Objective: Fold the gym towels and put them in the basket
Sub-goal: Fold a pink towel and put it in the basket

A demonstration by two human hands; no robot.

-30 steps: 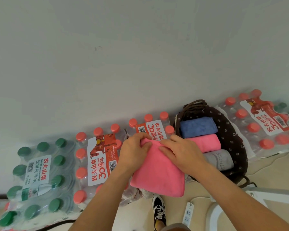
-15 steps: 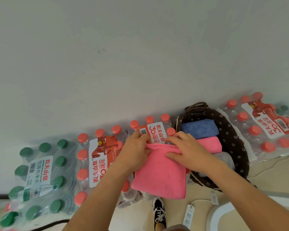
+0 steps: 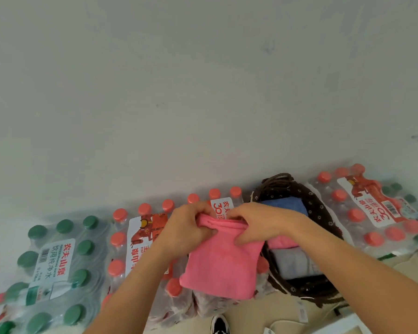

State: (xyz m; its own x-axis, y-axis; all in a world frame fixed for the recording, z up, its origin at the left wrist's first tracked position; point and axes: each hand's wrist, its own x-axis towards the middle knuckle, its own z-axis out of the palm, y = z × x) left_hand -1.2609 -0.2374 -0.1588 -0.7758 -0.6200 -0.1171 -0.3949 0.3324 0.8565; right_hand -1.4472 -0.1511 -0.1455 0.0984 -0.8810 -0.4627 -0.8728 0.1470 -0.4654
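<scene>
Low in the middle of the frame, the pink towel hangs folded into a small square, its upper edge bunched into a roll between both hands. The left hand grasps the roll's left end with curled fingers. The right hand clasps the right end, fingers over the top, and the rest of the cloth drops below the hands. Just right of the towel, partly behind the right wrist, stands the basket, dark brown with small pale flowers and a corded handle at its upper rim. Inside it lie three folded towels in a row: a blue towel uppermost, a second pink towel mostly hidden by the right hand, and a grey towel lowest. Shrink-wrapped packs of bottled water line the foot of a pale wall: a green-capped pack at lower left, a red-capped pack behind the hands and towel, and a second red-capped pack right of the basket. The green-capped pack's label reads 农夫山泉 and 饮用纯净水 beside a barcode. The red labels show a large 30 and a red animal drawing, the middle one partly covered by the hands. A black-and-white shoe shows at the bottom edge.
</scene>
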